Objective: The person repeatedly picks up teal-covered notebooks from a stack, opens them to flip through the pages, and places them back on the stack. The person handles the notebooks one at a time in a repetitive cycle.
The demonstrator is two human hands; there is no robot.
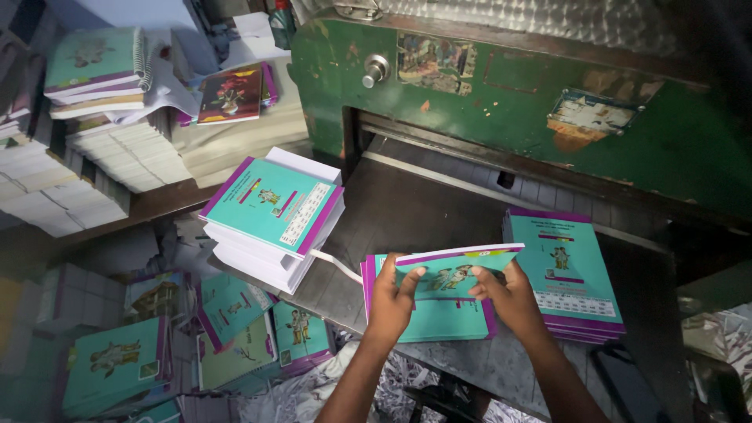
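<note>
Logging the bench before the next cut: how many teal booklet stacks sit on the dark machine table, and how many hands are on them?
Teal booklet stacks: 3 — left stack, middle stack, right stack
Hands on the middle stack: 2 — left hand, right hand
Total: 5

booklet (454, 274) over stack (439, 321), pile (568, 274) right

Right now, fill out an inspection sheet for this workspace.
Surface: dark machine bed, worn, under a green cutter body.
Job's things: teal booklet held upright over a small pile; taller stack on the left, flat stack on the right.
Clutter: booklets and paper trimmings on the floor.
Grippers: left hand and right hand grip the booklet's lower edge.
Cables: nothing seen.
Surroundings: stacked books on a shelf.
</note>
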